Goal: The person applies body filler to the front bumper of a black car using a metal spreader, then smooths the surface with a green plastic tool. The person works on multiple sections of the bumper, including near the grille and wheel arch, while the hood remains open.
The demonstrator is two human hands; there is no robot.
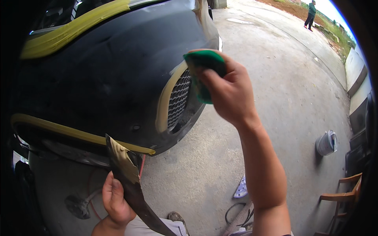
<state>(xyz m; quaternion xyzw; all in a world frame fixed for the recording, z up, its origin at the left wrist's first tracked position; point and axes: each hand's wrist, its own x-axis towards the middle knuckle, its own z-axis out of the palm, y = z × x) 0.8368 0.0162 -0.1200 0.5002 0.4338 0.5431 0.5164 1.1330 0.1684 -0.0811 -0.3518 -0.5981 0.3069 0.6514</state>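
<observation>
My right hand point(234, 90) is closed around a green putty spreader point(208, 59), slightly blurred, in front of the black bumper point(106, 78) near its right end. Beside the spreader is a mesh grille point(180, 98) with a tan putty band point(163, 104) curving along its left side. In my left hand point(117, 202), low and to the left, is a long dark, flat strip, a putty board point(138, 196), tilted with its tip up. Beige putty point(126, 161) lies on its upper end.
Yellow bands run along the bumper's top point(75, 29) and lower edge point(78, 129). On the concrete floor stand a bucket point(326, 142) and a wooden chair point(342, 196) to the right. A ribbed hose point(238, 220) lies near my feet. A person point(311, 15) stands far off.
</observation>
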